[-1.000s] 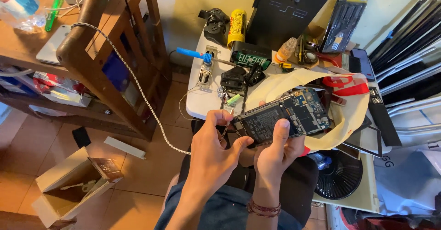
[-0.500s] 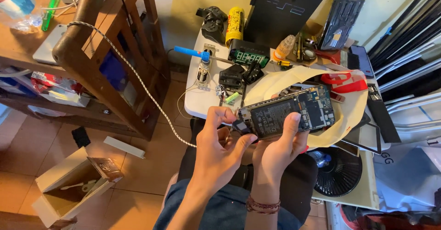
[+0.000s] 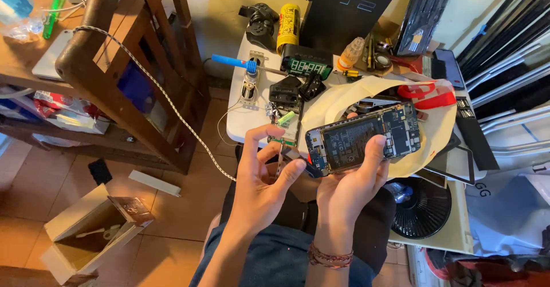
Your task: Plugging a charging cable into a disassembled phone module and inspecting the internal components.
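Since the earlier frame, left hand has come off the opened phone, pinching a thin tool; right hand grips the phone at frame centre, above the white surface.

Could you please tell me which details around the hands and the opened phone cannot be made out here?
- Head view: small tool pinched by the left hand, too thin to identify.
- Opened phone: near edge covered by right hand.
- Components on its board: too small.
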